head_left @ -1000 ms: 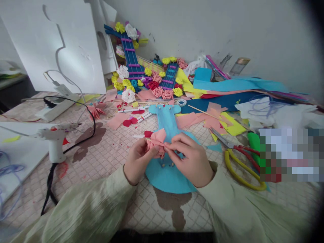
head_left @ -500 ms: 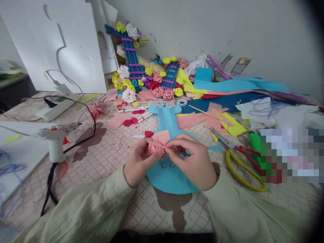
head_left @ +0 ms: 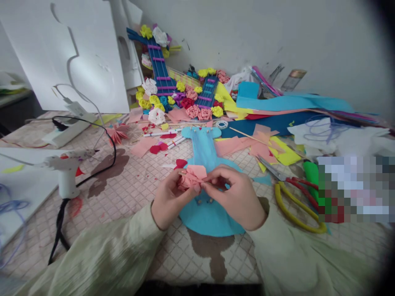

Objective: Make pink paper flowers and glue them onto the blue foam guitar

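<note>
My left hand (head_left: pixel 168 199) and my right hand (head_left: pixel 236 197) meet over the table, both pinching a pink paper flower (head_left: pixel 191 176) rolled around a thin wooden stick. The fingers of both hands are closed on it. Under the hands lies a light blue guitar-shaped foam cutout (head_left: pixel 203 164), its neck pointing away from me. A small red paper scrap (head_left: pixel 180 163) lies just beyond the flower.
A white glue gun (head_left: pixel 66 172) with black cord stands at left beside a power strip (head_left: pixel 66 129). Yellow-handled scissors (head_left: pixel 293 197) lie at right. Flower-decorated blue guitars (head_left: pixel 163 78) and coloured paper sheets (head_left: pixel 277 107) are piled at the back. White foam boards (head_left: pixel 61 53) lean against the wall.
The pink paper has been rolled tighter into a more compact bunch between my fingers. My right hand's fingers shifted slightly left along it. Nothing else moved.
</note>
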`<state>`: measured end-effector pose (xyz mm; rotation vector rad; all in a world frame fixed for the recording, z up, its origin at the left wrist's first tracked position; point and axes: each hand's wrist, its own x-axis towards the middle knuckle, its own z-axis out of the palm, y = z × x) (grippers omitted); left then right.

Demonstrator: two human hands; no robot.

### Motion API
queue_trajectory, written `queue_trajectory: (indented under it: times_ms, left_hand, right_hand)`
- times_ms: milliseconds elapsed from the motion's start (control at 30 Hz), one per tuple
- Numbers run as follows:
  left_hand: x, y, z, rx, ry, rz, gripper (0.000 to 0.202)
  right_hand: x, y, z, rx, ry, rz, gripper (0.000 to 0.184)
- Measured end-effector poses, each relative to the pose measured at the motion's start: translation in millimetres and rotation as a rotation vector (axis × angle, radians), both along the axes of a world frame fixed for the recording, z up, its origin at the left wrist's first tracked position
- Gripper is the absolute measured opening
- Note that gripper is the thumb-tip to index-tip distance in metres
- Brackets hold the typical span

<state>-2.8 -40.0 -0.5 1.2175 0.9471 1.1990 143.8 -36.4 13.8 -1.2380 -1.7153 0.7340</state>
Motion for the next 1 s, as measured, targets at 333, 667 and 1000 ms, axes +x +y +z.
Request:
queue_trajectory:
  times_ms: [333, 667, 1000]
  left_hand:
    - [0.1, 2.4, -4.0, 0.014, -0.008, 0.059, 0.013]
    - [0.2, 2.9, -9.1, -0.028, -0.087, 0.091, 0.014]
    - [1.6, 2.0, -6.1, -0.041, -0.029, 0.100, 0.013]
  right_hand:
    - [-2.4, -2.2, 0.7, 0.079, -0.061, 0.038, 0.004]
    - [0.1, -2.0, 2.9, 0.066, -0.058, 0.083, 0.012]
    - [-0.9, -1.2, -2.7, 0.046, -0.025, 0.056, 0.009]
